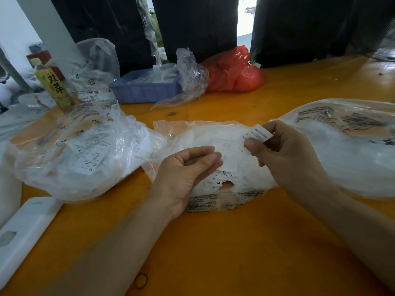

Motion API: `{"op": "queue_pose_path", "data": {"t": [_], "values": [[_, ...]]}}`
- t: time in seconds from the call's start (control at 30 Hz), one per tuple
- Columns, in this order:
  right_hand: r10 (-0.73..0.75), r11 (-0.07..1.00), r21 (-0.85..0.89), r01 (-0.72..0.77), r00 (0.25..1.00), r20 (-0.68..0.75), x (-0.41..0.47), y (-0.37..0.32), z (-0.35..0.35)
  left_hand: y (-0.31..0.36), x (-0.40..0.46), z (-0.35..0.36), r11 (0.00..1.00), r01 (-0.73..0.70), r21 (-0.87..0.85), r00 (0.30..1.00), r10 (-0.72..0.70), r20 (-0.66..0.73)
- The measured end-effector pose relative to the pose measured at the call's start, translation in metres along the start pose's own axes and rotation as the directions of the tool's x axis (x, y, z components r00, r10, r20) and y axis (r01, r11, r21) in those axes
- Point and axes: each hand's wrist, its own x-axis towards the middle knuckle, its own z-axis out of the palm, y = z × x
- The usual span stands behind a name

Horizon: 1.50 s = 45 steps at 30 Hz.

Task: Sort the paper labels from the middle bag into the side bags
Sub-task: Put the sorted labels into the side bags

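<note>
We hold one paper label [257,134] up in our right hand [284,150], pinched between thumb and fingers just above the right half of the middle bag [213,135], print turned toward us; we judge this is so the size can be read before choosing a side

Our left hand [188,169] rests on the near left part of the middle bag, fingers loosely curled; whether they pinch a label or only steady the plastic we cannot tell. Steadying seems likely, since the film is slack and would drag

The middle bag lies open and flattened, loose labels heaped inside, one marked M showing at its near edge

Left of the middle bag sits the left side bag [72,150], mouth toward it, XS and XL labels visible inside. Right of the middle bag lies the right side bag [346,146], contents blurred white

Both mouths face the middle bag, presumably to keep each drop short

Behind the middle bag: blue tray [145,88], red bag [233,71]

All rest on the orange table [235,242]
</note>
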Motion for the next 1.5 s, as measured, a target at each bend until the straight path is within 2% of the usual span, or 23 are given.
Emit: {"op": "queue_pose_path", "data": {"t": [0.17,0.43,0.67,0.77,0.87,1.07,1.33,1.43,1.5], "values": [[0.034,0.995,0.094,-0.038,0.999,0.038,-0.001,0.0,0.0,-0.001,-0.001,0.001,1.0,0.01,0.009,1.0,-0.01,0.019],[-0.11,0.982,-0.151,0.114,0.993,0.035,-0.007,0.001,0.006,-0.001,-0.003,0.002,0.998,0.002,0.065,0.997,-0.006,0.072],[-0.114,0.957,-0.258,0.132,0.99,0.084,-0.009,0.002,0.009,-0.002,-0.004,0.003,0.993,-0.04,0.113,0.997,0.032,0.068],[-0.118,0.943,-0.297,0.148,0.986,0.117,-0.011,0.002,0.01,-0.003,-0.004,0.004,0.975,-0.085,0.206,0.996,0.075,0.053],[-0.116,0.944,-0.293,0.15,0.985,0.13,-0.011,0.002,0.01,-0.002,-0.005,0.004,0.947,-0.113,0.301,0.994,0.105,0.04],[-0.091,0.951,-0.283,0.124,0.988,0.128,-0.008,0.004,0.007,-0.001,-0.007,0.005,0.951,-0.1,0.292,0.995,0.096,0.028],[-0.141,0.939,-0.291,0.182,0.978,0.154,-0.012,0.002,0.009,-0.002,-0.008,0.005,0.923,-0.125,0.364,0.992,0.109,0.064],[-0.108,0.963,-0.225,0.152,0.975,0.194,-0.012,0.001,0.011,-0.003,-0.008,0.005,0.923,-0.125,0.364,0.992,0.116,0.048],[-0.061,0.985,-0.154,0.084,0.987,0.148,-0.01,0.002,0.011,-0.002,-0.007,0.005,0.94,-0.105,0.325,0.994,0.102,0.025]]}}
